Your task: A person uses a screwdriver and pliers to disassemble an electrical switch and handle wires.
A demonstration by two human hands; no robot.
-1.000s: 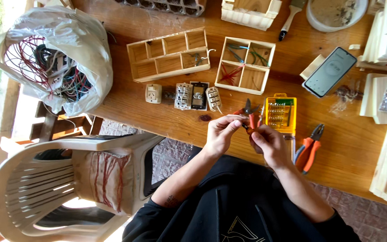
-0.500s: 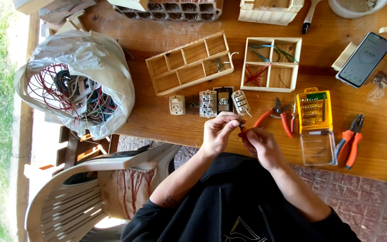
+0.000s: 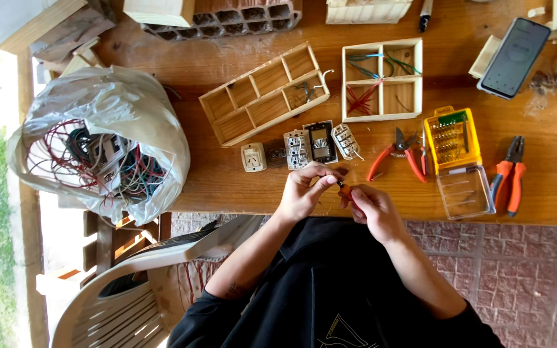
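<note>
small orange-handled screwdriver [image 3: 345, 189], pinched in the fingers of the right hand [image 3: 372, 209], sits just off the near edge of the bench [image 3: 227, 187]; its tip points toward the left hand [image 3: 304, 190]. too small to tell what the tip meets.

largest to smallest, all placed from the bench's near edge:

- bench: wide wooden top, carries nearly everything.
- white plastic chair [image 3: 130, 290]: below the edge, to the left.
- clear plastic bag of tangled wires [image 3: 98, 148]: on the left end, mouth open, likely so parts can be pulled out.
- long wooden divided tray [image 3: 264, 93] and square wooden divided tray [image 3: 381, 78]: well back from the edge, the square one holding sorted red and green wire bits.
- phone [image 3: 514, 57]: far back right, propped out of the work zone.
- yellow bit case [image 3: 452, 138]: right of centre, clear lid folded toward the edge, open for reach.
- orange pliers [image 3: 509, 177] and red cutters [image 3: 398, 154]: near the edge, lying either side of the case, within arm's reach.
- row of switch and socket modules [image 3: 301, 148]: just behind the hands, lined up as if queued.
- left hand: fingers closed around a small part, hidden; held up off the bench, probably for a steady close view.
- right hand: fingers clenched on the screwdriver handle.
</note>
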